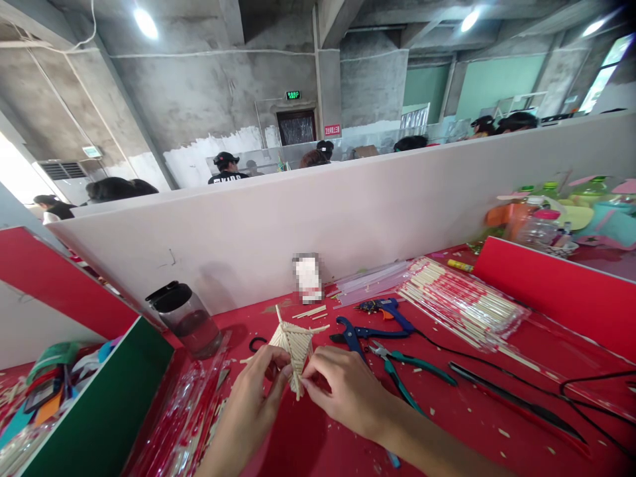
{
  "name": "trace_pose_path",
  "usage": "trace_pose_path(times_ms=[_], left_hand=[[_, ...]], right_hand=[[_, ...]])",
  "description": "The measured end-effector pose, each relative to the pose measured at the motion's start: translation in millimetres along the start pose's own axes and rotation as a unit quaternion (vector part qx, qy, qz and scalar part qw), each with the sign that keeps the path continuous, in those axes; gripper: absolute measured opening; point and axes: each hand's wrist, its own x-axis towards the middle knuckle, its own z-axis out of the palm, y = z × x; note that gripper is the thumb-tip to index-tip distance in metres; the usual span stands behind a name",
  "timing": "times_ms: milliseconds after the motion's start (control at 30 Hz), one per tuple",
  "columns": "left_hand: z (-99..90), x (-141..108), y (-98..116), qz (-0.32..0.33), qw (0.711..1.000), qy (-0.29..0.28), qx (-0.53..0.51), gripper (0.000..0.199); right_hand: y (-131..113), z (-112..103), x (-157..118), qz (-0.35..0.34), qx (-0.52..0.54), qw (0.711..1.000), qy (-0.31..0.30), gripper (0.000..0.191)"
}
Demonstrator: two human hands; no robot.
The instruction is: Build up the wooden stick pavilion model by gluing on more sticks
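Grey concrete wall (223,86) at the rear, part painted white along its lower edge. White partition (348,212) in front of it; several people's heads show above its top edge. Red table (447,430) below, littered with pale scraps. Green panel (104,411) at left; red panel (556,291) at right. Pack of sticks (462,298) lying in clear film beside the red panel. Bottle (186,321), black-lidded, dark contents, standing tilted in view near the partition.

Left hand (258,387): fingers curled, thumb and forefinger nearly closed, gripping the star's lower left side. Right hand (340,384): thumb and fingertips pinched together on the lower point of the same piece.

Long black tool (517,404) at far right of the tools. Green-handled pliers (397,371), opened, beside blue cutters (352,334). Glue gun (385,311), blue, behind these, cable running right.

Star (297,344): pale, stick-armed, wound across its middle, held between both hands above the table front. Loose sticks (311,311) behind it. Yellow tube (460,265) near the red panel. Black ring (258,344) left of the star.
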Motion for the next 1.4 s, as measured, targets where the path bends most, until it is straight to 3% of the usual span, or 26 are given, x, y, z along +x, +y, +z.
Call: trace_pose_path(times_ms=[633,1400], left_hand=[[-1.0,-0.2,2.9,0.006,1.000,0.002,-0.002,0.014],[-0.3,0.2,0.2,0.014,1.000,0.016,0.000,0.013]], right_hand=[[1.6,1.4,-2.1,-0.049,-0.030,0.998,0.021,0.005],[5.2,4.5,-3.1,-0.057,-0.026,0.998,0.013,0.004]])
